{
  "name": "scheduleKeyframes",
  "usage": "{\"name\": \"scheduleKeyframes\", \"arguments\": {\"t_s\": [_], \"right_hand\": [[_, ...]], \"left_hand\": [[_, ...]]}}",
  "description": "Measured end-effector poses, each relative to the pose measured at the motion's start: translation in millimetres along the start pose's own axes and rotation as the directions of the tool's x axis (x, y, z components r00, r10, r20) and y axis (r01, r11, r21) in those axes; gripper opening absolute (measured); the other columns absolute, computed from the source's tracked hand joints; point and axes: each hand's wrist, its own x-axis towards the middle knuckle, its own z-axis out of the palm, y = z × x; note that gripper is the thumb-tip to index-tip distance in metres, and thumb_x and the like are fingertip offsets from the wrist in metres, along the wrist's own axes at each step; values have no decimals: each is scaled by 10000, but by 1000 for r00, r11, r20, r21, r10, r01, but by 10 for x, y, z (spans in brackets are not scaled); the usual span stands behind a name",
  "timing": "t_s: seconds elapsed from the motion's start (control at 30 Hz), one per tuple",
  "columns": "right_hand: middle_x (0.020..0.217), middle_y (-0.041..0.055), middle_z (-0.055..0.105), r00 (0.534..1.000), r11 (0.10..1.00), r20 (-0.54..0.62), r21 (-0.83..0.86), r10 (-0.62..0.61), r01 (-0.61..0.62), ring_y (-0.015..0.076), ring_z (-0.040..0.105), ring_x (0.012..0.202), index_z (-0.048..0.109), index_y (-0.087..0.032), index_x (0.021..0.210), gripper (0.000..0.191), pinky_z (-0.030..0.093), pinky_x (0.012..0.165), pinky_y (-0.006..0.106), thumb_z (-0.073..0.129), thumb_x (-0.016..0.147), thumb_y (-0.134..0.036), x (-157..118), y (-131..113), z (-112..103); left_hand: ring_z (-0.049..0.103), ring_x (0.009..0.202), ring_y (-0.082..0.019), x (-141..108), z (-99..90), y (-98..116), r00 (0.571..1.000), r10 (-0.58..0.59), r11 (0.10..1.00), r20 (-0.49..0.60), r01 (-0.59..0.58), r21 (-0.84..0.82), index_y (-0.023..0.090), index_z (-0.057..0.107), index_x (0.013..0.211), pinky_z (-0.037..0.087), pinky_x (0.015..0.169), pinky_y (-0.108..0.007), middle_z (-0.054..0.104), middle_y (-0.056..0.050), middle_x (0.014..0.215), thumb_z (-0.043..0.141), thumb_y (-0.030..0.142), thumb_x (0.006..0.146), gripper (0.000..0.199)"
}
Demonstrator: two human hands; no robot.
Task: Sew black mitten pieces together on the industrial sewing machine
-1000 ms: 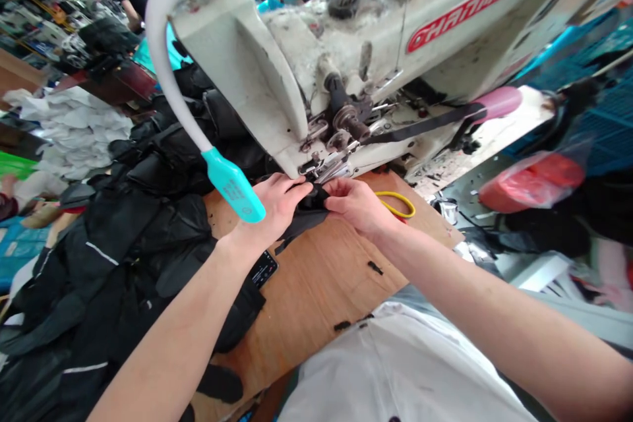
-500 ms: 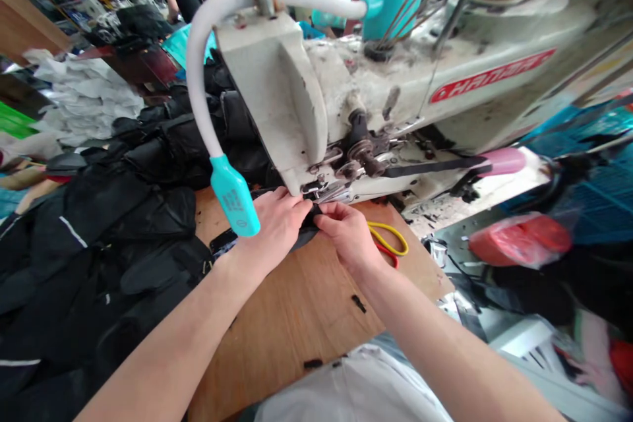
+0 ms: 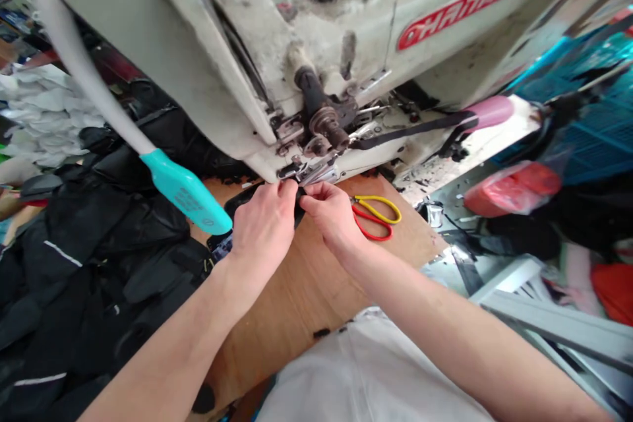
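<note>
Both hands are at the sewing end of a white industrial sewing machine (image 3: 163, 33), low under its head. My left hand (image 3: 267, 221) has its fingers curled down on a strip of black fabric (image 3: 299, 206), close to the presser foot. On the other side, my right hand (image 3: 330, 212) pinches the black fabric between thumb and fingers. Most of the fabric is hidden by the hands. A black tape (image 3: 415, 130) runs from a pink roll (image 3: 489, 113) toward the foot. Scissors with red and yellow handles (image 3: 376, 200) lie just right of my right hand.
A teal lamp head (image 3: 185, 194) on a white flexible neck hangs left of my left hand. A phone-like object (image 3: 221, 245) lies below it on the wooden table (image 3: 287, 316). Black fabric pieces (image 3: 64, 303) are heaped at left. A red bundle in plastic (image 3: 512, 188) sits at right.
The view has moved nearer the machine, which appears larger. My left fingers, flatter before, are now more bunched. More of the scissors shows beside my right hand, which still pinches the fabric.
</note>
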Motion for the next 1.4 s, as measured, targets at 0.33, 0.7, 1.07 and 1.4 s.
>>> {"name": "scheduleKeyframes", "arguments": {"t_s": [0.33, 0.7, 1.07, 1.4], "right_hand": [[778, -13, 579, 982, 929, -31, -332, -185, 164, 145, 517, 728, 517, -213, 798, 207, 419, 626, 252, 618, 629, -150, -53, 123, 28], [696, -27, 620, 945, 876, 258, -385, -199, 290, 114, 529, 631, 626, -183, 775, 83, 368, 567, 227, 621, 699, -215, 22, -39, -323], [686, -18, 620, 949, 872, 233, -393, -214, 293, 133, 524, 641, 621, -182, 738, 73, 377, 578, 236, 580, 686, -150, -5, -36, -267], [710, -6, 661, 979, 923, 114, -329, -170, 198, 139, 582, 642, 637, -183, 760, 28, 428, 595, 250, 627, 733, -179, 10, -27, -153]], "left_hand": [[699, 815, -266, 16, -60, -54, 995, 98, 995, 0, -98, -37, 190, 660, 1171, 488, 603, -354, 686, -101, 1174, 483, 144, 875, 348], [669, 914, -258, -24, -36, -98, 973, 210, 977, -90, -207, 47, 225, 698, 1170, 466, 596, -343, 697, -56, 1065, 484, 205, 930, 323], [695, 812, -230, 18, -26, -17, 985, 172, 985, 18, -171, -33, 163, 685, 1146, 513, 626, -322, 666, -84, 1083, 467, 129, 910, 323], [695, 845, -257, 35, 78, 228, 988, -127, 958, -87, 99, -270, 149, 728, 1002, 554, 698, -343, 685, -117, 979, 500, 128, 860, 269]]}}
